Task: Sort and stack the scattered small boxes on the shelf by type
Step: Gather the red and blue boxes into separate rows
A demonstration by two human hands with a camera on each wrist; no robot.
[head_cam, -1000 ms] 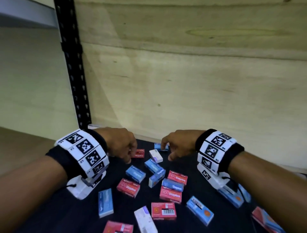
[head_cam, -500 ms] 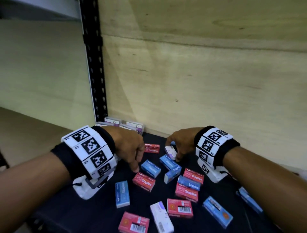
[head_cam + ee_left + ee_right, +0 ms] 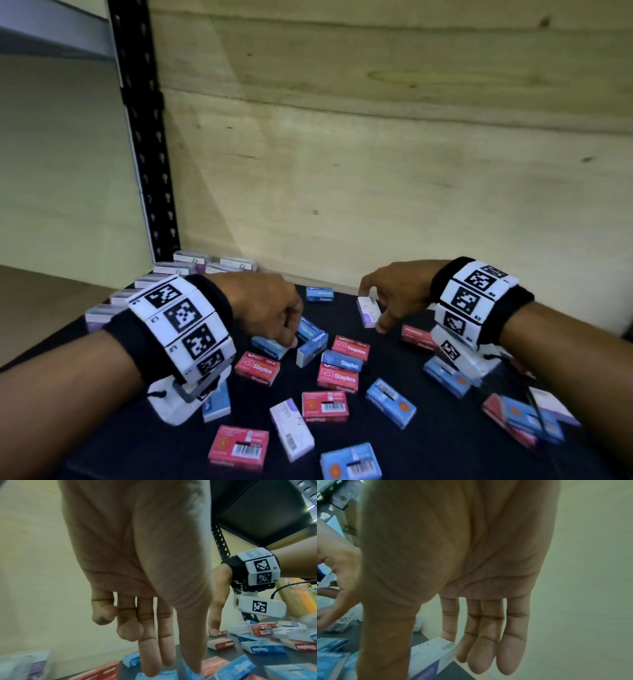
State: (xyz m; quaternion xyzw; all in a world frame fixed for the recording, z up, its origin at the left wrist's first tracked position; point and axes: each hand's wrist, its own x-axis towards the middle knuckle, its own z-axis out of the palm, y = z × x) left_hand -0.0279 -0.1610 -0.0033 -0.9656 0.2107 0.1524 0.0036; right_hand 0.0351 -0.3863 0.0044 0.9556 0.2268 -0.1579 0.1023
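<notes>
the right hand [image 3: 394, 294] had come off the far blue box [image 3: 319, 294] and now had the white-and-purple box [image 3: 368, 311] between thumb and fingers [image 3: 481, 657]; it stood on edge and tilted. the fingers hung nearly straight beside it, so whether they truly pinched it i could not tell. the left hand [image 3: 265, 308] had dropped from the red box to the blue staples box [image 3: 310, 342], fingers [image 3: 150, 655] straight and relaxed, tips touching its top, nothing gripped. behind the left knuckles sat the white-and-purple rows [image 3: 191, 265] by the black upright [image 3: 147, 137]. that suggested the white box would join them, while reds and blues under both palms stayed scattered.
</notes>
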